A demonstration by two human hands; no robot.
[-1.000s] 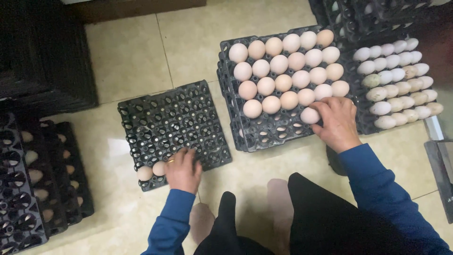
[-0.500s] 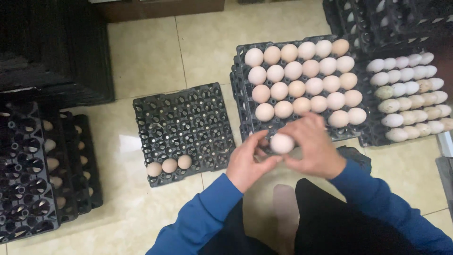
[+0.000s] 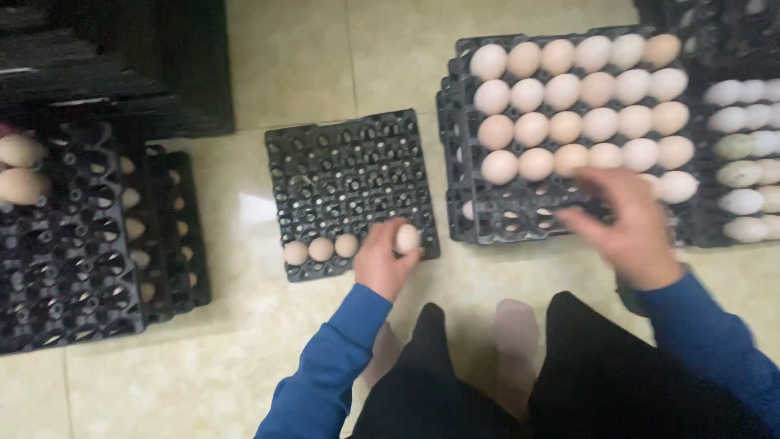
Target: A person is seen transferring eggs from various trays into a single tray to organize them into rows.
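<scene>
Over black tray (image 3: 341, 175), left hand (image 3: 380, 262) gripping egg (image 3: 407, 238)

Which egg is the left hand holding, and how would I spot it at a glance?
Start at the nearly empty black tray lying alone on the tiled floor in the middle. Three eggs sit in a row along its near edge. Just to their right, the left hand holds a pale egg in its fingers: the only one gripped, not seated in a cup.

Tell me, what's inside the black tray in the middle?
The middle black egg tray holds three eggs along its near row. The left hand holds a fourth egg there, covering the cups underneath.
</scene>
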